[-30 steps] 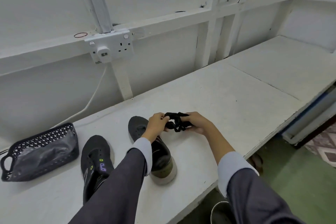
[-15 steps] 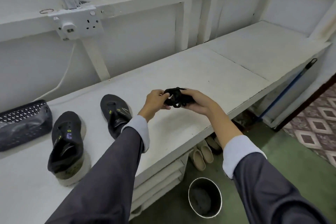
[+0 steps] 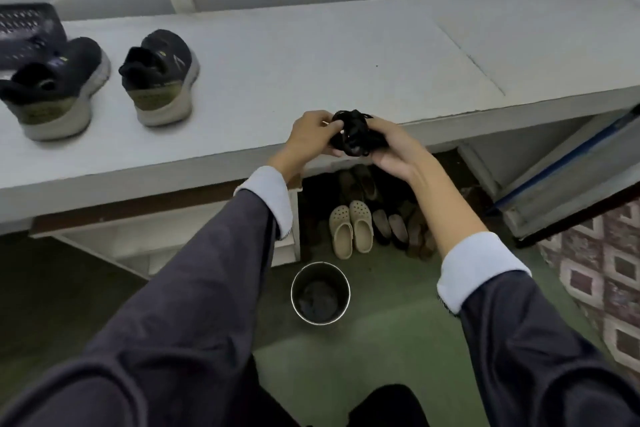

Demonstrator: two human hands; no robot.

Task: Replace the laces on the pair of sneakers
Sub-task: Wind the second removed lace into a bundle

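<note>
Head view: the bundle of black laces (image 3: pixel 355 133) has moved off the sneakers (image 3: pixel 161 76) to the front edge of the bench (image 3: pixel 311 55), centre frame, above a round metal bin (image 3: pixel 320 293). These are probably the old laces, due for discard. The left hand (image 3: pixel 311 135) pinches the cord tangle. The right hand (image 3: pixel 394 152) cups it, fingers curled. The sneakers stand upper left, with dark knit uppers and pale rubber soles.
</note>
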